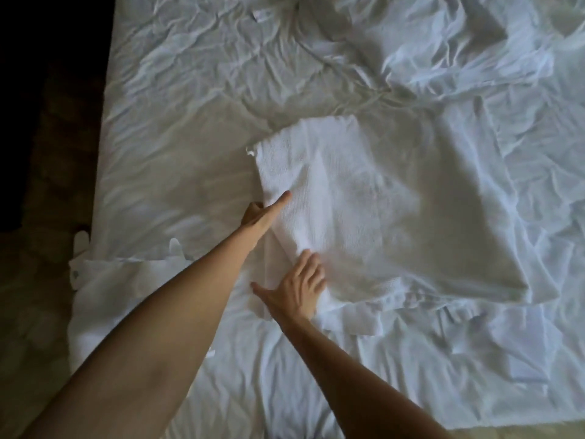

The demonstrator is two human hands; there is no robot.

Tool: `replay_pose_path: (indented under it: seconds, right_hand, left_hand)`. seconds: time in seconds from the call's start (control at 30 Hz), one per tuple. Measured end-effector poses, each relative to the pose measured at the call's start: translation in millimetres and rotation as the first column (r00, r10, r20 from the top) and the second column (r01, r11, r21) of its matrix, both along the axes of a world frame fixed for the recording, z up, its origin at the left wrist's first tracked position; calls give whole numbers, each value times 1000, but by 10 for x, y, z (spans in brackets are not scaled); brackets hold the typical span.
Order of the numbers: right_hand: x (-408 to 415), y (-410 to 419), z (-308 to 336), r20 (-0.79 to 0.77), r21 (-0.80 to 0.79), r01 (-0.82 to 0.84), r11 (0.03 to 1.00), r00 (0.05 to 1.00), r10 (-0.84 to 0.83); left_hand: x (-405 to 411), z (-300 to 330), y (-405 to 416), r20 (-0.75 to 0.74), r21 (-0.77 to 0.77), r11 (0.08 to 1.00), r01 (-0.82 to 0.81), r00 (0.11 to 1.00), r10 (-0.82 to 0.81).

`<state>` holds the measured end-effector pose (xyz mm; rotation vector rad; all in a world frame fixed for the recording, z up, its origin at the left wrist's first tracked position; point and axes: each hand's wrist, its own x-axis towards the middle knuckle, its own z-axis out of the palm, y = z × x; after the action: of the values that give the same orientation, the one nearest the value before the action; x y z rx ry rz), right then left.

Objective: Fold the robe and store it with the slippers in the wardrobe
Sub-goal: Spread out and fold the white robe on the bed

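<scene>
The robe [373, 217], white and waffle-textured, lies partly folded on the bed [177, 106], its folded panel spreading up and to the right of both hands. More of its cloth trails below and to the right of the right hand, rumpled against the sheet.

The left hand [262, 212] reaches to the robe's left edge. Its thumb lies straight on top of the cloth, and the fingers curl at the edge beneath, so it seems to pinch the fold there; the grip itself is half hidden by the hand.

The right hand [296, 288] rests lower on the robe's near left corner, just below and right of the left hand. Its fingers are spread and pressed flat on the cloth, with the thumb stretched out to the left.

Left of the left forearm, near the bed's edge, sits another white piece of cloth [104, 280] with small pale shapes by it that are too blurred to name. The floor [41, 153] left of the bed is dark.
</scene>
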<state>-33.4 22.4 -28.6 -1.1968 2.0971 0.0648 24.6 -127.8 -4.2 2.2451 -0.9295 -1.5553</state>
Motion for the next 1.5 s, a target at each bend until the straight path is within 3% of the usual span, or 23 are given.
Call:
replay_pose_path:
  seconds: [0.1, 0.2, 0.27, 0.33, 0.47, 0.57, 0.67, 0.8, 0.93, 1.0, 1.07, 1.13, 1.2, 1.27, 1.33, 1.5]
  right_hand:
    - [64, -123, -214, -139, 46, -43, 998, 989, 49]
    - [-237, -192, -259, -215, -137, -60, 989, 976, 29]
    - [-585, -263, -178, -64, -193, 2, 981, 998, -15]
    - [-1003, -356, -28, 144, -147, 67, 987, 989, -45]
    - [-1986, -442, 354, 550, 40, 287, 957, 794, -261]
    - [-2811, -419, 560, 629, 211, 397, 893, 644, -435]
    - [-3640, -414, 702, 623, 288, 454, 843, 580, -525]
    - [-4579, -403, 647, 536, 261, 470, 843, 656, -531]
    - [-5094, -425, 547, 577, 146, 291, 945, 751, -321]
    - [-5242, -556, 521, 533, 47, 291, 956, 802, -270]
    - [-5304, -797, 491, 501, -62, 269, 961, 841, -203]
    - [-5289, -1154, 499, 528, -117, 220, 968, 839, -127]
    - [-5229, -1586, 468, 571, -130, 160, 979, 819, -58]
    - [-5180, -1982, 374, 586, -93, 143, 985, 808, -62]
    - [-5126, -2248, 287, 593, -47, 165, 985, 799, -106]
    - [-4993, -2733, 193, 623, -77, 127, 989, 781, -51]
  left_hand:
    - [-132, -92, -168, -57, -18, 999, 45, 997, -46]
    - [-199, -134, -249, -76, -35, 999, -17, 997, 15]
    - [-334, -79, -257, -57, -67, 996, -54, 997, 50]
    - [-590, 60, -232, -19, -141, 986, -93, 996, 91]
    - [-1449, 468, -246, -16, -295, 954, -59, 998, 57]
    - [-2318, 720, -291, -22, -367, 929, 44, 998, -56]
    - [-3212, 821, -299, -66, -355, 931, 89, 991, -120]
    - [-4144, 610, -338, -72, -295, 947, 131, 985, -158]
    - [-4432, 223, -324, -69, -291, 937, 192, 973, -221]
    - [-4252, 130, -273, 8, -410, 888, 210, 974, -226]
    - [-3863, 59, -268, 118, -627, 766, 140, 989, -84]
    - [-3397, -37, -331, 190, -713, 695, 97, 980, 57]
    - [-2997, -205, -438, 206, -562, 825, 68, 977, 60]
    - [-2735, -341, -519, 72, -270, 963, -22, 996, 43]
    - [-2581, -426, -580, -110, -130, 988, -87, 991, 73]
    - [-2616, -409, -1009, -326, -84, 994, -74, 944, 43]
